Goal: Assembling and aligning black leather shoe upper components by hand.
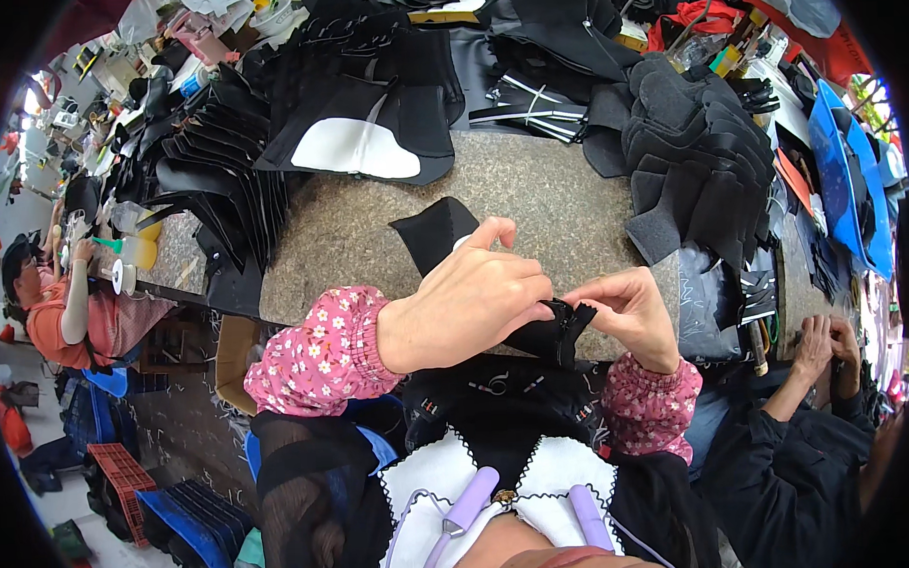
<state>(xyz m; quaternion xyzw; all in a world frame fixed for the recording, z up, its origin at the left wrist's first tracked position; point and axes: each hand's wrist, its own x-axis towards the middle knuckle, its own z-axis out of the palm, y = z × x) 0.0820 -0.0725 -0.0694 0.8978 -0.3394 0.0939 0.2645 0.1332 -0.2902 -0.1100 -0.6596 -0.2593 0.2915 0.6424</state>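
Note:
Both hands meet near the front edge of the speckled table. My left hand [485, 288] is closed, pinching the edge of a black fabric piece [545, 339] between thumb and fingers. My right hand [631, 313] grips the same piece from the other side, thumb and forefinger together at its dark, jagged edge. The piece hangs down toward my lap, and its lower part blends into dark clothing. Beyond my left hand, a flat black cut piece [438, 234] with a pointed corner lies on the tabletop; whether it joins the held piece is hidden.
Fanned black pieces [215, 172] stand at the left; stacked dark grey felt-like pieces [695, 145] lie at the right. A black panel with a white patch [355, 147] and white-edged strips [533, 106] sit at the back. Co-workers' hands [822, 351] are at far right and far left.

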